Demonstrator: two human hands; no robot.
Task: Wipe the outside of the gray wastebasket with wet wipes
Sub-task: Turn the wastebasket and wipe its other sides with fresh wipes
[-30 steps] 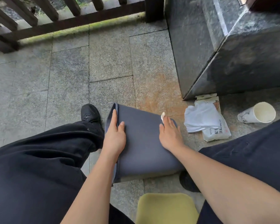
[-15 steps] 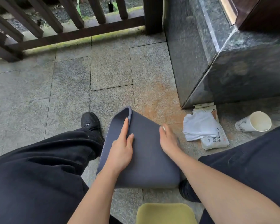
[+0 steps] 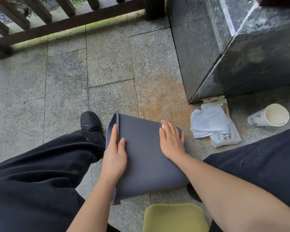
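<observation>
Nearest the camera, at the bottom edge: one yellow-green cushion, partly cut off, between two legs in dark trousers.

On the stone floor, between the knees: one gray wastebasket, lying on its side, open mouth toward the left, base toward the right.

One left hand: grips the rim, fingers curled inside the mouth, thumb laid on the outer wall. The rim sits between fingers and thumb.

One right hand: palm down on the outer wall near the base, fingers straight and close together, pressing one wet wipe against the wall. Only a small white corner of the wipe shows past the fingertips.

One black shoe, just left of the wastebasket's mouth.

One pack of wipes, on the floor right of the wastebasket, apart from it; one loose white sheet draped over the pack.

One white paper cup, on its side, right of the pack.

One dark polished stone block, behind the pack.

One dark wooden railing, farthest, along the top left.
</observation>
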